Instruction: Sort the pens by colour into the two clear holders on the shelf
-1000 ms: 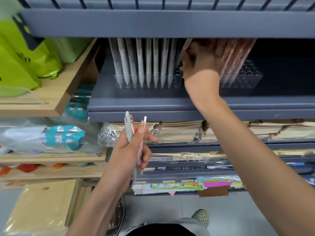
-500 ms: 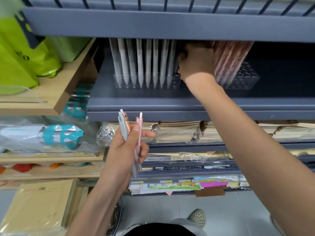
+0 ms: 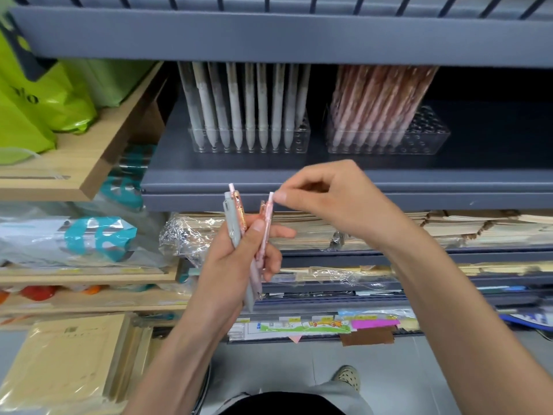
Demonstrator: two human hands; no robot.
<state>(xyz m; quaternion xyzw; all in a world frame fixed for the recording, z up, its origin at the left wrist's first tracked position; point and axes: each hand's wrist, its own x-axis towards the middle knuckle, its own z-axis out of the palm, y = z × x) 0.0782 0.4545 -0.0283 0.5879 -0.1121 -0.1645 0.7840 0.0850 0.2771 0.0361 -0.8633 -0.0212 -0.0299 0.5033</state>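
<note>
Two clear holders stand on the grey shelf (image 3: 299,175). The left holder (image 3: 302,136) carries a row of grey pens (image 3: 233,106); the right holder (image 3: 431,136) carries leaning pink pens (image 3: 377,103), with open holes at its right end. My left hand (image 3: 236,265) grips a small bunch of pens below the shelf edge: a grey pen (image 3: 231,223) and pink ones. My right hand (image 3: 332,202) pinches the top end of one pink pen (image 3: 267,223) in that bunch.
Green bags (image 3: 45,100) sit on a wooden shelf (image 3: 89,163) at left. Stacked paper goods and wrapped packets (image 3: 299,232) fill the lower shelves. Tan envelopes (image 3: 65,363) lie bottom left. The upper shelf (image 3: 269,34) overhangs the holders closely.
My right hand has come down out of the pink pens in the right holder and now pinches the tip of a pink pen in my left hand's bunch.
</note>
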